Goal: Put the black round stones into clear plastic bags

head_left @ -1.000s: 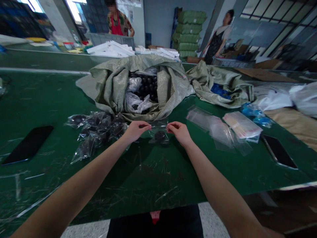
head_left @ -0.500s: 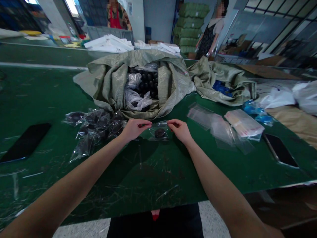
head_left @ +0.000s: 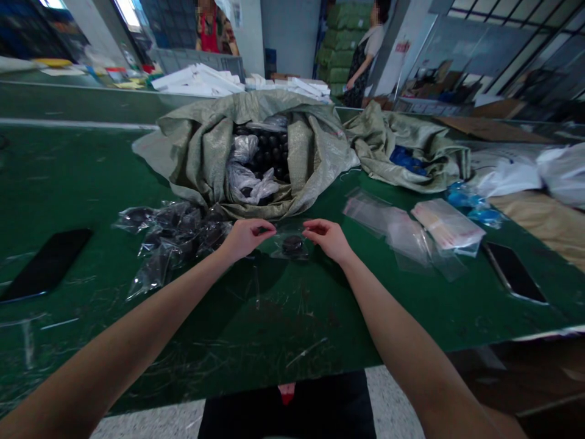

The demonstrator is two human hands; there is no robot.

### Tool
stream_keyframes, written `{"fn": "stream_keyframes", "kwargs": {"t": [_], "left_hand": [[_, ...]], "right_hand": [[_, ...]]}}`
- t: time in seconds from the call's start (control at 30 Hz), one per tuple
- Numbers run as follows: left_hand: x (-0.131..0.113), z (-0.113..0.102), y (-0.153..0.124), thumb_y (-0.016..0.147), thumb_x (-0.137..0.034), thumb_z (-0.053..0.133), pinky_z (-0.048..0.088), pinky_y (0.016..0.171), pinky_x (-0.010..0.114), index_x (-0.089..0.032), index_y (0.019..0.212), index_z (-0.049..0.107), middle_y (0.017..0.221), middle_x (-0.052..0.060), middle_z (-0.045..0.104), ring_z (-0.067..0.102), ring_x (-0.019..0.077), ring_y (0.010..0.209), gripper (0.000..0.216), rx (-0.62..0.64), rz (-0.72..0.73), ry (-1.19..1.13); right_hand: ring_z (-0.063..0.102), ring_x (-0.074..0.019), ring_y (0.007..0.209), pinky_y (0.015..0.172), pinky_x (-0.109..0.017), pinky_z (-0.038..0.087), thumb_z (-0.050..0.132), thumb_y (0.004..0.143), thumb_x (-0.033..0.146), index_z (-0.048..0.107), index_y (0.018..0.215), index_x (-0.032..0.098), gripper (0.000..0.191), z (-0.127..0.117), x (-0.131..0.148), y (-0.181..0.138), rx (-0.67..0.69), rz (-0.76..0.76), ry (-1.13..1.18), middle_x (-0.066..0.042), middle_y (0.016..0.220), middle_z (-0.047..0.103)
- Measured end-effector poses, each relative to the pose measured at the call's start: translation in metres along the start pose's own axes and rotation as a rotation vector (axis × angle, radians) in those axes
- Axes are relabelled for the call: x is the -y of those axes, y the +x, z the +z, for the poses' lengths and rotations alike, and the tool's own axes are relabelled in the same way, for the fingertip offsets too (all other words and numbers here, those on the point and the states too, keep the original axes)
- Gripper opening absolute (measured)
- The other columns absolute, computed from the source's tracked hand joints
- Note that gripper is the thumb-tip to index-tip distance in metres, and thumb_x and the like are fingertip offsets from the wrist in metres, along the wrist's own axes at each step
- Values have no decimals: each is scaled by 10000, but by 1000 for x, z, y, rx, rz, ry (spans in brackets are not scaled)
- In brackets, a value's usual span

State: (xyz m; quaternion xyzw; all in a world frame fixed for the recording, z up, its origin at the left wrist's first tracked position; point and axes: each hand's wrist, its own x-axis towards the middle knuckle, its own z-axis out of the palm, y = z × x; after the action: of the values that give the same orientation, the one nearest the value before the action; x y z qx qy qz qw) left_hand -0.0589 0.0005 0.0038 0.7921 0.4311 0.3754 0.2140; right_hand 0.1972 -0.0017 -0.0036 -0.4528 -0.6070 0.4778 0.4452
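Note:
A small clear plastic bag [head_left: 278, 251] with a dark round object [head_left: 292, 245] inside lies on the green table between my hands. My left hand [head_left: 247, 236] is closed in a pinch at the bag's upper left corner. At the upper right corner, the thumb and fingertips of my right hand [head_left: 329, 239] are pressed together on the film. To the left lies a pile of filled clear bags [head_left: 176, 228], each around a dark object. Flat unfilled plastic bags [head_left: 406, 235] are spread out to the right.
A large woven sack [head_left: 201, 155] of black round pieces stands open behind my hands. Farther right is another sack [head_left: 423, 155] with blue pieces. A dark phone [head_left: 48, 262] lies left, another phone [head_left: 514, 271] right. Two people are across the table.
The bag has come down flatter on the table, and my right fingers have shifted slightly left and inward. In the background, one person has moved to the left.

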Motion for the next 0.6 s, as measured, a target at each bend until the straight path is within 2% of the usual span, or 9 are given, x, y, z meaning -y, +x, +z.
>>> {"fn": "stream_keyframes", "kwargs": {"t": [0.13, 0.3, 0.37, 0.5, 0.6], "left_hand": [[0, -2, 0, 852, -339, 640, 499, 610, 232, -172, 853, 752, 806, 35, 751, 667, 139, 672, 202, -13, 137, 60], [4, -2, -1, 899, -288, 573, 550, 765, 248, -182, 906, 759, 911, 53, 761, 706, 152, 818, 214, 2, 313, 151], [6, -4, -3, 911, -283, 544, 558, 789, 259, -198, 955, 761, 974, 59, 758, 710, 160, 865, 237, 29, 339, 210], [9, -9, -6, 924, -248, 501, 562, 800, 273, -220, 1065, 741, 1087, 73, 735, 704, 171, 930, 281, 112, 371, 249], [10, -12, -7, 924, -226, 497, 559, 802, 281, -226, 1081, 736, 1117, 75, 726, 703, 176, 942, 286, 125, 386, 250]], "right_hand": [[619, -146, 737, 678, -285, 501, 696, 717, 224, 712, 782, 187, 77, -3, -2, 0, -4, -146, -120, -24, 812, 678], [639, -160, 822, 750, -307, 520, 622, 722, 130, 731, 834, 205, 174, -5, -7, -2, 17, -247, -141, -27, 866, 662], [636, -158, 817, 713, -295, 524, 615, 737, 135, 747, 861, 218, 200, -5, -7, -4, 22, -268, -159, -34, 898, 661], [621, -131, 698, 570, -266, 515, 602, 782, 202, 771, 877, 240, 197, -4, -8, -5, 12, -218, -144, -46, 957, 667], [633, -131, 712, 602, -277, 545, 594, 787, 206, 778, 877, 251, 209, -3, -9, -4, 11, -210, -152, -43, 967, 672]]}}
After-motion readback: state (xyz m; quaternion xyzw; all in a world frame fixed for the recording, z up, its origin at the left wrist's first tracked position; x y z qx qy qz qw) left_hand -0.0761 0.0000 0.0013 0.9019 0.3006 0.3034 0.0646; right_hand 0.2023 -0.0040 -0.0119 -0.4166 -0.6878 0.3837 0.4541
